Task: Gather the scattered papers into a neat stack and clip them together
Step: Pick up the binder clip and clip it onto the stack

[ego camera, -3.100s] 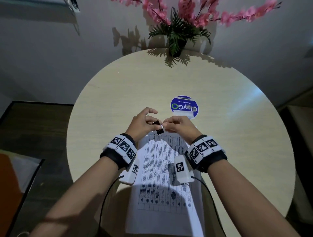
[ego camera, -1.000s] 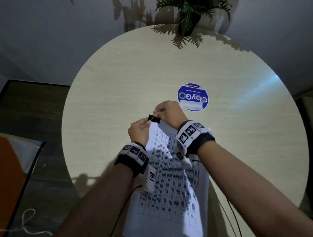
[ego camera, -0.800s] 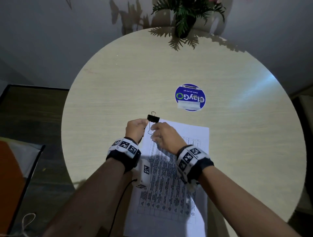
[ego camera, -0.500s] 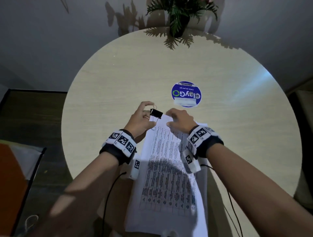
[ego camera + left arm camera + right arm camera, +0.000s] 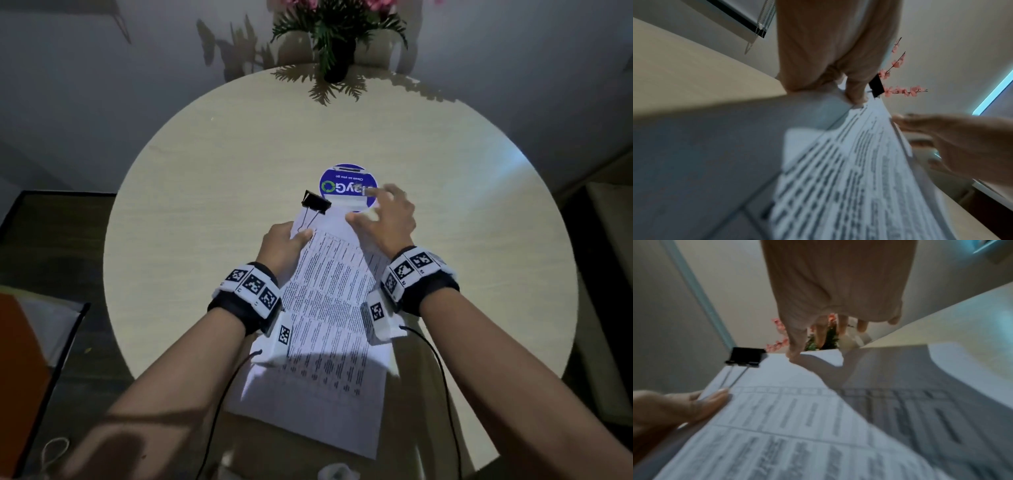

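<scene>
Basically near done, by my read: papers (image 5: 329, 308) are gathered into one stack and the binder clip (image 5: 315, 202) already sits on the far left corner. What's left looks like squaring the edges and laying the stack flat; the near edges fan a bit, so "neat" is arguable.

Largest first. Round table (image 5: 212, 178), pale wood-grain laminate, smooth, matte. Papers lie near the middle of it, running from the near edge toward the blue sticker (image 5: 337, 186), far end lifted off the surface. Thin white sheets printed with a dense table of text, floppy; the stack curves in the left wrist view. How many sheets: cannot tell.

Potted plant (image 5: 337, 44) at the far rim, green fronds, pink blossoms, looks artificial.

Left hand (image 5: 282, 245) pinches the stack's left edge just below the clip, thumb on top, other fingers presumably under the sheets. Right hand (image 5: 385, 216) is spread with relaxed fingers over the stack's far right corner, holding nothing; thumb close to the paper, contact unclear, motion-blurred.

Sticker is round, flat, glossy, blue with white print, partly covered by the papers' far edge.

Clip: small black metal body, folded-wedge shape, two thin wire handles, one flipped down onto the top sheet.
</scene>
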The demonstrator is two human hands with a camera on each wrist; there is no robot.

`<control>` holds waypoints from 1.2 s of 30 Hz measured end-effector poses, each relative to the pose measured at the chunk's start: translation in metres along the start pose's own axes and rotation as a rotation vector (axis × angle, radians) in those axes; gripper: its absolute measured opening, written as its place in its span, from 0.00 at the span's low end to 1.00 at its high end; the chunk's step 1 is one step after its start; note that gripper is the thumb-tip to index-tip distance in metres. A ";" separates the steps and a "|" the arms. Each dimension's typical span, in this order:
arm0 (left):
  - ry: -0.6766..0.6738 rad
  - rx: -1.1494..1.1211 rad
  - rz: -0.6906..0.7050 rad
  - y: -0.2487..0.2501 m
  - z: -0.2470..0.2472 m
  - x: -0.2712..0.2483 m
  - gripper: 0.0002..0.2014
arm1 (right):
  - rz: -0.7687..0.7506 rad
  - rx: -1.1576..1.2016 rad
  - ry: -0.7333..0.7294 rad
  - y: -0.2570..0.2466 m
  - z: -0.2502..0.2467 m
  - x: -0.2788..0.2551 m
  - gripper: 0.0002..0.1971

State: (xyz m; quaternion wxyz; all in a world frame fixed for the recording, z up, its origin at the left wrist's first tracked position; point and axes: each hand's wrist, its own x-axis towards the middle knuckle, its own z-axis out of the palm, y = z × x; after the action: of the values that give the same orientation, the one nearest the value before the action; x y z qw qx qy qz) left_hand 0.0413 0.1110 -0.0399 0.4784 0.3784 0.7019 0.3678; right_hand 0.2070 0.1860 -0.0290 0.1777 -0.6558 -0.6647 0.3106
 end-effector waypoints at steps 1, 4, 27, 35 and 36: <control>-0.003 -0.061 0.009 0.001 0.004 0.005 0.16 | 0.084 0.092 0.038 0.013 -0.007 0.001 0.36; 0.047 -0.168 0.059 0.036 0.013 0.012 0.10 | 0.324 0.725 -0.002 0.042 -0.028 -0.002 0.40; 0.213 0.136 -0.160 0.046 -0.003 0.142 0.05 | 0.282 0.556 0.009 0.040 0.011 0.137 0.12; 0.071 -0.100 -0.171 0.028 0.001 0.161 0.26 | 0.258 0.036 0.029 0.038 0.012 0.131 0.21; 0.062 -0.067 -0.170 0.023 0.001 0.160 0.29 | 0.237 0.034 0.018 0.041 0.011 0.123 0.22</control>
State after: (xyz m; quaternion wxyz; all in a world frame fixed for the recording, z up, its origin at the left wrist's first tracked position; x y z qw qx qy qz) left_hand 0.0056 0.2627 -0.0833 0.4985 0.2897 0.7333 0.3605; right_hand 0.2221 0.3023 -0.0847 0.1571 -0.7296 -0.5753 0.3348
